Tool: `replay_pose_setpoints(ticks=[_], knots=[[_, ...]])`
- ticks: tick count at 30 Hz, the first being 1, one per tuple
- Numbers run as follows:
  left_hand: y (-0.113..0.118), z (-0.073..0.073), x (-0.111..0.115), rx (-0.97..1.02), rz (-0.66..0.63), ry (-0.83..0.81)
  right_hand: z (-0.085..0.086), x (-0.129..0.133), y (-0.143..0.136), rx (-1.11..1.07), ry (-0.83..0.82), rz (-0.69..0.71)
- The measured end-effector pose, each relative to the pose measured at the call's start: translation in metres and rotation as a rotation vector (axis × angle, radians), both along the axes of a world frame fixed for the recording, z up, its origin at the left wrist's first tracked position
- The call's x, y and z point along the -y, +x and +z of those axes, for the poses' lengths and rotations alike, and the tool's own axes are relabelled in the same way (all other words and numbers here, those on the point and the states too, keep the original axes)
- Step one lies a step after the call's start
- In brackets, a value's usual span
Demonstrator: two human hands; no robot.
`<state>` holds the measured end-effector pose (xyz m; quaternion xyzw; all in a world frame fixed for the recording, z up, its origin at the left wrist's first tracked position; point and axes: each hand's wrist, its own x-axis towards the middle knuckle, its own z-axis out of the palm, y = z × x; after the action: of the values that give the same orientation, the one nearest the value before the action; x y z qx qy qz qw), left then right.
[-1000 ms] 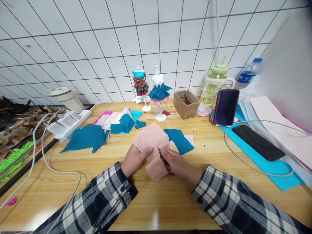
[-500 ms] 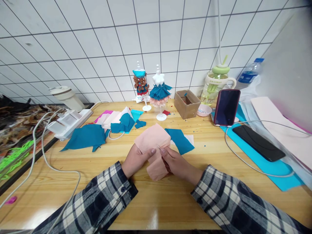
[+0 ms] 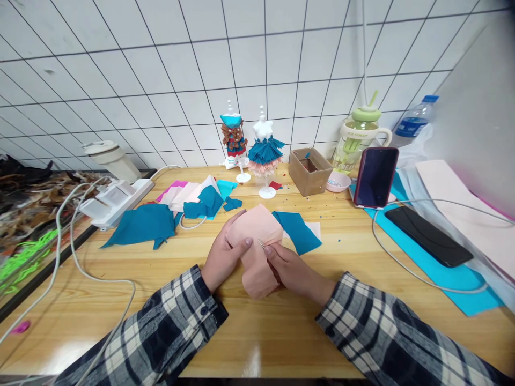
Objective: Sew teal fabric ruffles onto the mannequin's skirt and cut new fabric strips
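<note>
Above the near part of the wooden table (image 3: 257, 335), my left hand (image 3: 222, 256) grips the pink sheet (image 3: 254, 225), thumb pressed on its upper face. My right hand (image 3: 293, 268) is closed around a slim pointed tool (image 3: 261, 243), tip over the sheet; my grip covers the rest, so I cannot tell its full shape. The sheet lies between both hands, its lower end toward me. Beyond my right hand lies a teal strip (image 3: 298, 233). Farther back stand a teal-skirted dress form (image 3: 266, 151) and a cardboard box (image 3: 309, 179).
</note>
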<state>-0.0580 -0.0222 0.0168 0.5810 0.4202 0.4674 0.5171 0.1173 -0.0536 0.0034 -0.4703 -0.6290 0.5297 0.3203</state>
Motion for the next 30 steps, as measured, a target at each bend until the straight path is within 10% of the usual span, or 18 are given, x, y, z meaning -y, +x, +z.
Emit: replay_pose_setpoints(ticks=[30], knots=[[0.000, 0.004, 0.006, -0.188, -0.005, 0.076, -0.008, 0.000, -0.002, -0.128, -0.149, -0.015]])
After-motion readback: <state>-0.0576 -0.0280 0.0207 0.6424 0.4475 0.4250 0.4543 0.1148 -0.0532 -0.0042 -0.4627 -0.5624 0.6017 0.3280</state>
